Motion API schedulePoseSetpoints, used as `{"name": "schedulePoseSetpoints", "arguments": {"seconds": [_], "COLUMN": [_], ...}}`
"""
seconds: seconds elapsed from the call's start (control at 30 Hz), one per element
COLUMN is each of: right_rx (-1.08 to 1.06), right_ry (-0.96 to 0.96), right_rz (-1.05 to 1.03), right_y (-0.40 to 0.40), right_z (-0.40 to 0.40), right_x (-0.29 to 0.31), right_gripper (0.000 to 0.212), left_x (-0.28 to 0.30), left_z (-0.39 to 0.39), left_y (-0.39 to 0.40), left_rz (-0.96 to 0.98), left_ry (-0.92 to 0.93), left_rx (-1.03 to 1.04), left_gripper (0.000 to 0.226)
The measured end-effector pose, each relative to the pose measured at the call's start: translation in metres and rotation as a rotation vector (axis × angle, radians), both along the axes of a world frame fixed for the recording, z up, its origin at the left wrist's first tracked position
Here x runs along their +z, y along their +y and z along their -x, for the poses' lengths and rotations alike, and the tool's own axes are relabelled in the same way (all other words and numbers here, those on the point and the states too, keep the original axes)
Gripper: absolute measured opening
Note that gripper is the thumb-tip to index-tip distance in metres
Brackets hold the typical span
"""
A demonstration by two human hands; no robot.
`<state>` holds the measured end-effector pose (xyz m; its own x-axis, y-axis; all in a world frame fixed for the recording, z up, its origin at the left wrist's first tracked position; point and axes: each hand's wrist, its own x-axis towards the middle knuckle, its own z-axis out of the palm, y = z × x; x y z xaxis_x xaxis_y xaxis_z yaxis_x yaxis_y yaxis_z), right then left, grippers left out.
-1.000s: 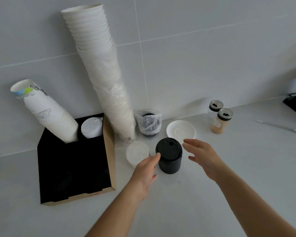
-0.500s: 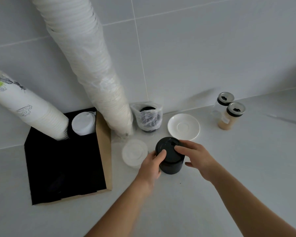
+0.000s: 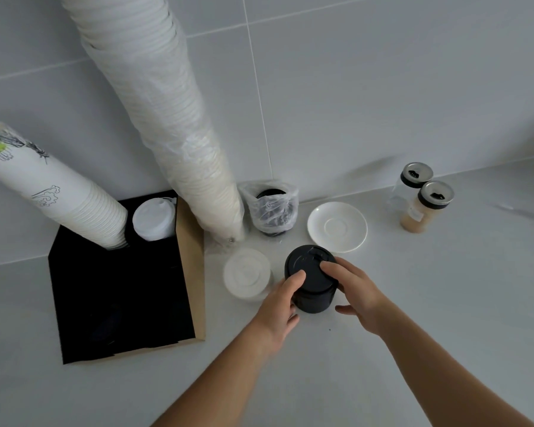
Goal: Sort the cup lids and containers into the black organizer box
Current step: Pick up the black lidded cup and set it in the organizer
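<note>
Gripping the black lid stack from both sides

Closing on the short black cylindrical stack of plastic cup lids (image 3: 312, 280), the left hand (image 3: 278, 306) has its thumb on the top rim and its fingers (image 3: 292, 322) curled round the near-left wall, while the right hand (image 3: 356, 295) lays its fingers (image 3: 330, 268) across the top and right side. Both sets of fingers look clamped on the stack, which stands upright on the pale grey desk (image 3: 413, 303), not yet lifted as far as I can tell.

Just left of the left fingers lies a translucent white round lid stack (image 3: 246, 275). Further left sits the black cardboard organizer box (image 3: 185, 251), already holding a tilted stack of printed white paper cups (image 3: 56, 192) and a white domed lid stack (image 3: 154, 218). Beyond the fingers, a tall plastic-wrapped column of plain white cups (image 3: 173, 127) leans against the tiled wall, beside a bagged black lid bundle (image 3: 270, 208) and a white ceramic saucer (image 3: 337, 226).

The likely trouble: if these are loose nested lids, squeezing only the upper ones could leave the lower ones behind or fan them apart. Swinging left, a forearm could clip the leaning wrapped column or knock the translucent lids. The box's dark compartments are hard to read, so the stack could land on a divider
</note>
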<state>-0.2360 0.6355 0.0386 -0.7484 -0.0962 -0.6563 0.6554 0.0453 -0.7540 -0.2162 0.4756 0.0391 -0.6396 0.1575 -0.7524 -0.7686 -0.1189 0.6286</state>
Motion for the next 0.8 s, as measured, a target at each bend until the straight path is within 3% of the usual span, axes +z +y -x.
{"name": "schedulePoseSetpoints", "arguments": {"seconds": [0.2, 0.33, 0.5, 0.6, 0.8], "right_rx": [0.067, 0.066, 0.043, 0.029, 0.053], "right_ry": [-0.045, -0.049, -0.046, -0.057, -0.033], "right_rz": [0.024, 0.040, 0.074, 0.092, 0.077], "right_y": [0.002, 0.004, 0.007, 0.010, 0.013], "right_z": [0.002, 0.003, 0.000, -0.004, -0.014], "right_x": [-0.001, -0.002, 0.000, -0.002, 0.003], "right_gripper": [0.041, 0.030, 0.009, 0.011, 0.014], "left_x": [-0.001, -0.003, -0.007, -0.008, -0.011], "left_z": [0.000, -0.002, -0.003, -0.002, -0.008], "left_y": [-0.001, 0.003, 0.011, 0.013, 0.013], "left_rz": [-0.078, -0.065, -0.052, -0.063, -0.089], "left_ry": [0.000, 0.005, 0.012, -0.013, 0.016], "left_rx": [-0.012, -0.003, 0.111, 0.139, 0.223], "left_gripper": [0.048, 0.041, 0.050, 0.043, 0.060]}}
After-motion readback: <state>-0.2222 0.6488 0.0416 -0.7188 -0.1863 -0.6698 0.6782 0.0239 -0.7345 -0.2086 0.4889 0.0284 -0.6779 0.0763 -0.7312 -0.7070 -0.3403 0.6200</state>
